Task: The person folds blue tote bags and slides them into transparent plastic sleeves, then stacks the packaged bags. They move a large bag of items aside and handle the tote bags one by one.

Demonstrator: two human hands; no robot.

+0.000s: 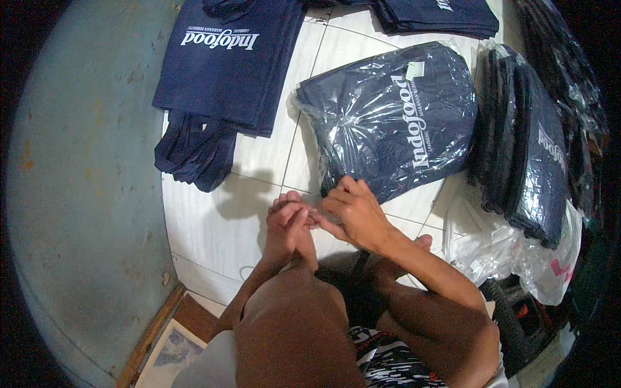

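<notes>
Close together above the white tiles, my two hands meet at the near corner of a clear plastic bag packed with folded navy cloth bags. My right hand is closed, its fingers curled next to that corner. Just left of it, my left hand has its fingers bent and pressed together, partly overlapping my foot. A small greyish strip shows between the hands; its kind is too blurred to tell, and the fingertips hide what they grip.
Loose navy tote bags are stacked at the far left, handles toward me. More navy bags lie at the back. Plastic-wrapped packs stand on the right beside crumpled clear plastic. A grey-green metal panel borders the left.
</notes>
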